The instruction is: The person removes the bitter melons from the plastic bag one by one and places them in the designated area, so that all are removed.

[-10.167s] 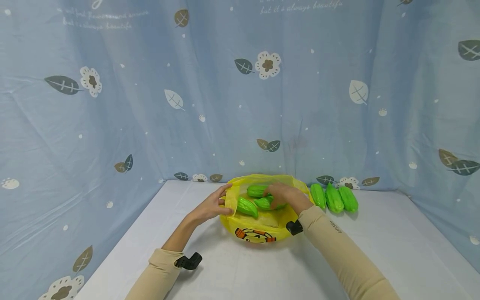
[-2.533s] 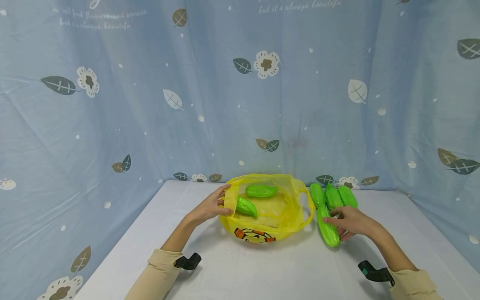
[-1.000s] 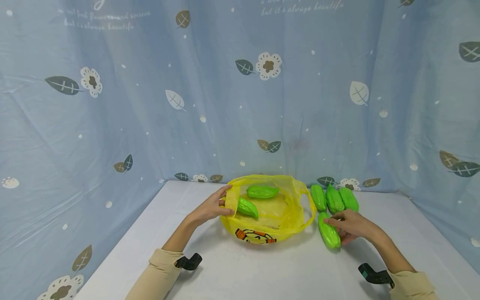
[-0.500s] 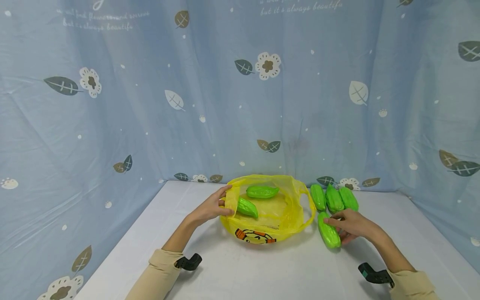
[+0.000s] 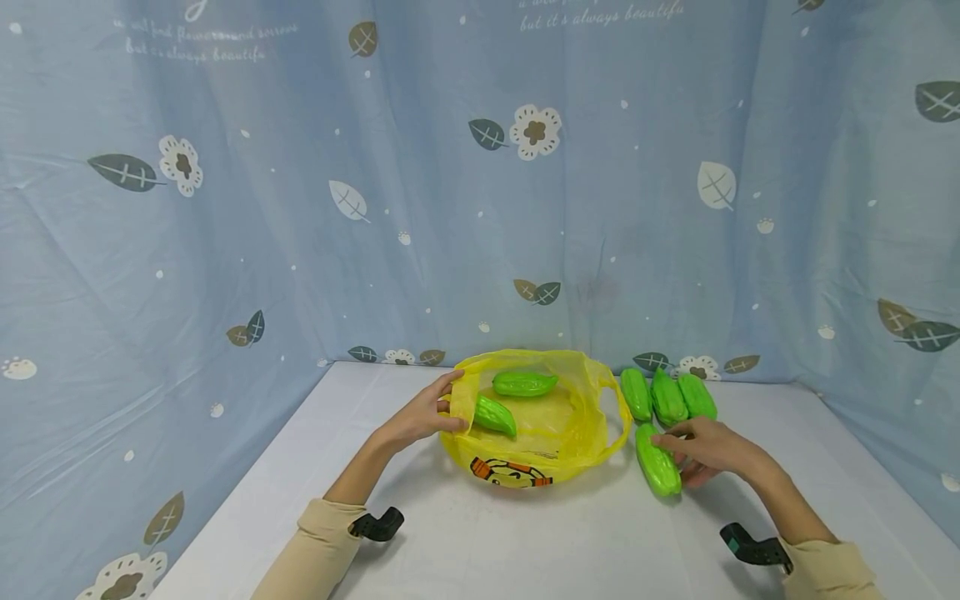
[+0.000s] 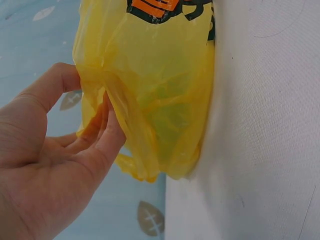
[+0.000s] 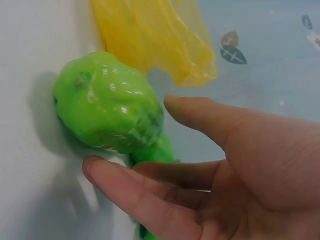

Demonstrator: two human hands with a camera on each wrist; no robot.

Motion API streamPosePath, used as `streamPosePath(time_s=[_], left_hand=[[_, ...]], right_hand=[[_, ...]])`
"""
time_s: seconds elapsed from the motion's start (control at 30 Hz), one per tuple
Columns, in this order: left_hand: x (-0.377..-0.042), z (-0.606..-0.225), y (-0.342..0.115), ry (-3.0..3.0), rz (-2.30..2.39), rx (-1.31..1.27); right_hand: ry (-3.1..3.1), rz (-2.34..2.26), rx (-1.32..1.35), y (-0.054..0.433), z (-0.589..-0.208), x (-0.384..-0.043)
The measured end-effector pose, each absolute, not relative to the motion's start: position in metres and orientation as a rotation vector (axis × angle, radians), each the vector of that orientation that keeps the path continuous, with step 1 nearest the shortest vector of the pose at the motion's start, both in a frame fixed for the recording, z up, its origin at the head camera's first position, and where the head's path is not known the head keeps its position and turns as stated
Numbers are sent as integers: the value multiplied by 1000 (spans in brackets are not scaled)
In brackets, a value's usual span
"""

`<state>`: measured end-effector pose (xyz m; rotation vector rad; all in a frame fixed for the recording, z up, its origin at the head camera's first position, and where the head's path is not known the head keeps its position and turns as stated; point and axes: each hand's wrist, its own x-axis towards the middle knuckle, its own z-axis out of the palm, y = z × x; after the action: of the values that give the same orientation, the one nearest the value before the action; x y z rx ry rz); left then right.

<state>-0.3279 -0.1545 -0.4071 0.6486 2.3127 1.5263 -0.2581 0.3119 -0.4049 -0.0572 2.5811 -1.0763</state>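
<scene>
My left hand (image 5: 420, 412) holds the left rim of a yellow plastic bag (image 5: 540, 467), fingers inside the opening and thumb outside, in the head and left wrist views. In the bag lie two ridged green bitter melons, one at the back (image 5: 525, 383) and another (image 5: 493, 415) by the left wall. Right of the bag, a further bitter melon (image 7: 107, 102) lies on the table. My right hand (image 5: 708, 450) is beside it, thumb and fingers spread around its near end, with a gap between thumb and melon in the right wrist view.
Behind the front melon, three more bitter melons (image 5: 670, 398) lie side by side near the curtain. The bag's loop handle (image 5: 622, 425) reaches toward them. A blue patterned curtain (image 5: 420, 250) borders the white table (image 5: 525, 550) at the back and sides.
Earlier my right hand was inside the bag at a melon; since then that melon has come out to the right, before the row. Just now my right fingers loosen from it. The left hand stays.
</scene>
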Motion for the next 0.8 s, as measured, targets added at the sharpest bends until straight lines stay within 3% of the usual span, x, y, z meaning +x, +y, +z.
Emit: streamPosePath(time_s=[0.8], left_hand=[[-326,-407,-154,2314,1521,663]], right_hand=[[2723,-939,-111,318,-387,-256]])
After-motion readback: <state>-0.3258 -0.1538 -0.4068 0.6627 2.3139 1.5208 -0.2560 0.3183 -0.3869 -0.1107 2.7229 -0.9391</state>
